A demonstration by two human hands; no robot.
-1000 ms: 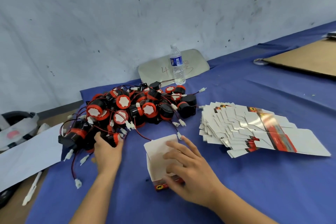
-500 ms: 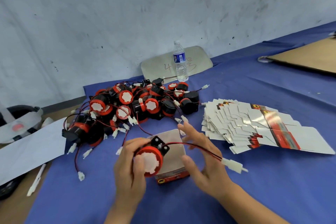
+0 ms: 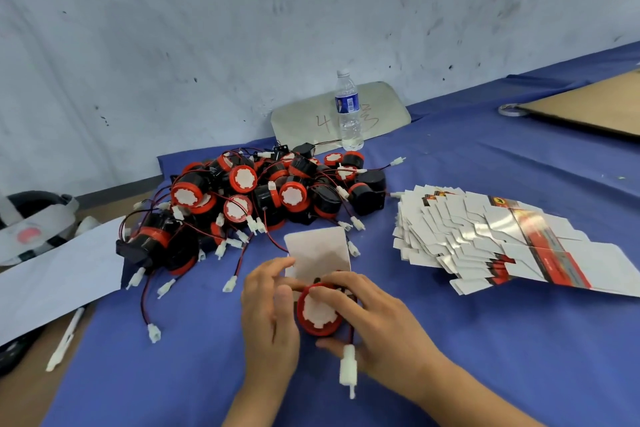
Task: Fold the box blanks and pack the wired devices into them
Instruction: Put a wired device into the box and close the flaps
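Observation:
A red and black wired device with a white face sits at the mouth of a folded box, whose flap stands up behind it. My right hand grips the device from the right, and its white connector hangs down at my palm. My left hand holds the box's left side, its thumb against the device's rim. A pile of wired devices lies behind. Flat box blanks are fanned out at the right.
A water bottle stands behind the pile, against a grey board. White paper and a pen lie at the left table edge. Brown cardboard and a tape roll sit at the far right. Blue cloth covers the table.
My left hand lifted a device from the pile and brought it to the box. My right hand left the wire and now grips the device, which sits lower at the box mouth.

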